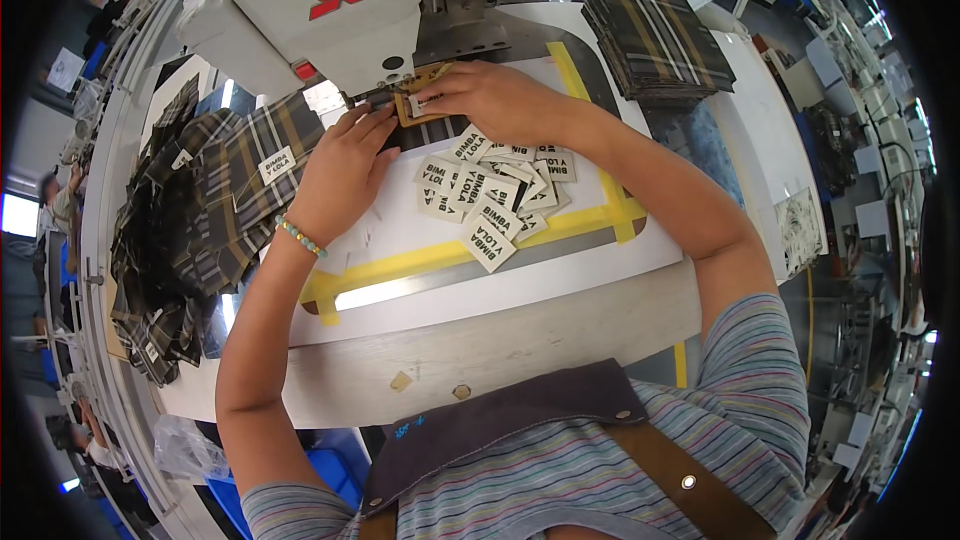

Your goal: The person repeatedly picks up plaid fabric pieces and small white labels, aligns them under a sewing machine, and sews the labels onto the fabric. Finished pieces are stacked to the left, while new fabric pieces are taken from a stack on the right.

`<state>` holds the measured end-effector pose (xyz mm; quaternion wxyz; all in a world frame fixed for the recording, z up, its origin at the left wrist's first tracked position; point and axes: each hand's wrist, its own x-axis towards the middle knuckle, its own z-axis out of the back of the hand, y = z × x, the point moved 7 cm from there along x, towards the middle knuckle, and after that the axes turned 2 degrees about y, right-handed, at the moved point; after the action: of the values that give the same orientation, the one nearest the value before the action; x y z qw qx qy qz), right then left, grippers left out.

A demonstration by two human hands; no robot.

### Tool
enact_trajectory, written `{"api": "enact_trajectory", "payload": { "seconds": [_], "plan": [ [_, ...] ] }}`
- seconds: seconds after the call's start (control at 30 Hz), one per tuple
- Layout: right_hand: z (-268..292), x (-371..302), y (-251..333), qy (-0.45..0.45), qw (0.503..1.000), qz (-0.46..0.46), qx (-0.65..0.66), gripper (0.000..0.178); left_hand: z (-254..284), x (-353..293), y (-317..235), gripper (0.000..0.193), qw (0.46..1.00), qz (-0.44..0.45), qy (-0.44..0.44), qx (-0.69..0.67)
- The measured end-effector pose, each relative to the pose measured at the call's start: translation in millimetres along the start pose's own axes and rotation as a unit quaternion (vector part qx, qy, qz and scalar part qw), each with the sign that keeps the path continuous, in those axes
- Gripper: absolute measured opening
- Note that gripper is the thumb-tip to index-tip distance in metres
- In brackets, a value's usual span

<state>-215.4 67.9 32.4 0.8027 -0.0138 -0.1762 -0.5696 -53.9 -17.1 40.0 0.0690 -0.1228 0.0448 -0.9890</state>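
My left hand [345, 165] lies with fingers stretched out on plaid fabric [378, 100], just left of a brass-coloured clamp frame [405, 112] under the sewing machine head [335, 15]. At the frame, my right hand [500, 105] has its fingertips closed on a small white label [418, 107]. The fingers partly cover that label. Beside my right wrist, a loose heap of white printed labels [490, 190] is spread over the white work plate [400, 225]. Left of my left hand, a plaid piece bears an attached white label [277, 165].
Crumpled plaid pieces [165, 230] pile up at the left. A neat stack of plaid fabric [655, 35] stands at the back right. Yellow tape [440, 258] borders the plate. A blue bin [335, 475] sits below the table's front edge. People work far left.
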Motion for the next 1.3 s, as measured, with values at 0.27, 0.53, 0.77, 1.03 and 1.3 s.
{"api": "enact_trajectory", "payload": {
  "seconds": [0.27, 0.53, 0.77, 1.03, 1.3],
  "plan": [
    [-1, 0, 1, -0.015, 1.000, 0.014, -0.013, 0.048, 7, 0, -17, 0.035, 0.998, -0.034, 0.012, 0.044],
    [0, 2, 4, 0.015, 1.000, 0.006, -0.023, 0.051, 8, -3, -24, 0.034, 0.993, -0.060, 0.022, 0.098],
    [0, 2, 4, 0.015, 1.000, 0.009, -0.016, 0.053, 10, -2, -23, 0.035, 0.996, -0.048, 0.026, 0.065],
    [-2, 8, -8, -0.008, 0.999, 0.017, -0.038, 0.053, 5, -2, -12, 0.039, 0.999, -0.021, 0.022, 0.018],
    [0, 13, -25, -0.019, 1.000, 0.000, -0.006, 0.049, 11, -6, -6, 0.038, 0.999, -0.040, -0.001, 0.026]
  ]
}}
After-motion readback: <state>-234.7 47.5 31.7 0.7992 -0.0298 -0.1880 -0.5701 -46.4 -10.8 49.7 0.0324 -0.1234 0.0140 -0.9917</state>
